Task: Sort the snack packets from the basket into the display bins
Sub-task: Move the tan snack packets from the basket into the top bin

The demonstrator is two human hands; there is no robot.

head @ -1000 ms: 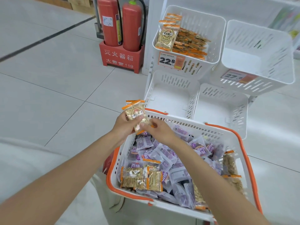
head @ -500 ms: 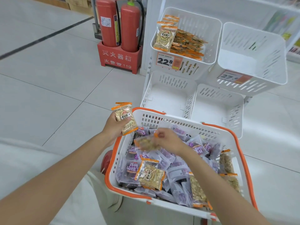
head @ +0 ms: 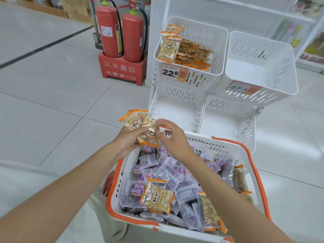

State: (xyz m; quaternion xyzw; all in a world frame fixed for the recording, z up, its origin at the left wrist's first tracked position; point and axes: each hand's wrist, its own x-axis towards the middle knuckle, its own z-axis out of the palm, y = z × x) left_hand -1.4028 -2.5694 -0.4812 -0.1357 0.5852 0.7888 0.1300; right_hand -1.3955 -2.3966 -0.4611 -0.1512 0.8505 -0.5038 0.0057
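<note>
L hand (head: 126, 144): grip curled round two orange-edged pkts (head: 140, 125), fanned w/ one overlapping the other, held over the far-left corner of the basket (head: 252, 165). R hand (head: 173, 139) meets them from the right, fingertips (head: 162, 122) pinching the front pkt's edge; it's a bit blurred, so can't tell the exact hold. Basket is white w/ orange rim, filled mostly w/ purple pkts (head: 168, 172). A loose orange pkt (head: 157, 197) lies on top near the front, and a few more stand along the right wall (head: 240, 179). Beyond it is a rack of white display bins (head: 228, 120). The top-left bin (head: 201, 32) has the same orange pkts stacked and a 22.8 price tag (head: 170, 72); the top-right bin (head: 263, 55) is beside it. Two red extinguishers (head: 121, 35) stand on the floor left of the rack
</note>
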